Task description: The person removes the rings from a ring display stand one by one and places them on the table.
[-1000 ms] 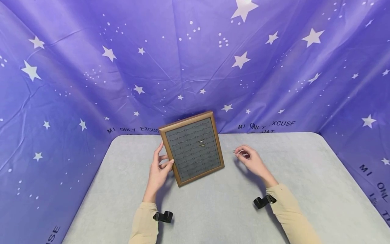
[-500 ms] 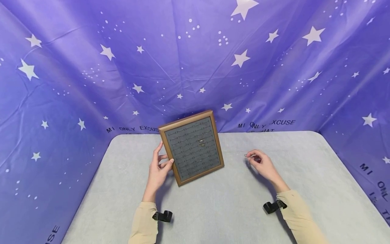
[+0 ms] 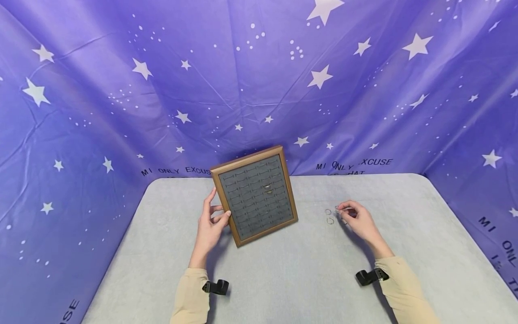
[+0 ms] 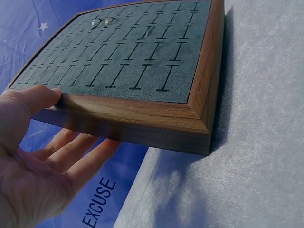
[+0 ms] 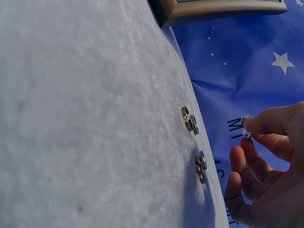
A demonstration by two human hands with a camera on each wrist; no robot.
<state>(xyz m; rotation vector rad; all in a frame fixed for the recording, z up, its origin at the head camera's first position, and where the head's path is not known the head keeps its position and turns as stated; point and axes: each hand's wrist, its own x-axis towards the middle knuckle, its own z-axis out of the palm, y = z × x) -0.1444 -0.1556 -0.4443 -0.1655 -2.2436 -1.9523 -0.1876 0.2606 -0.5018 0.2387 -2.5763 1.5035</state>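
My left hand (image 3: 211,227) grips the left edge of a wood-framed ring display tray (image 3: 259,211), thumb on the front and fingers behind it. The tray leans tilted on the table, its dark grey padded face lined with slots. Two rings (image 4: 107,22) sit side by side in slots. At the right, my right hand (image 3: 359,221) pinches a small silver ring (image 5: 246,127) between thumb and index finger, the other fingers loosely bent. Beneath that hand, several loose rings lie on the table, among them a gold-toned ring (image 5: 186,118) and a patterned ring (image 5: 200,169).
The table (image 3: 279,279) has a pale grey cloth-like surface. A purple curtain with white stars (image 3: 243,90) hangs around its back and sides, close behind the tray. A black wrist camera (image 3: 216,287) is strapped on each sleeve.
My right hand has moved right and slightly nearer the person, away from the tray, with the ring in its fingertips. Loose rings on the table have come into sight. The left hand and tray stay put.
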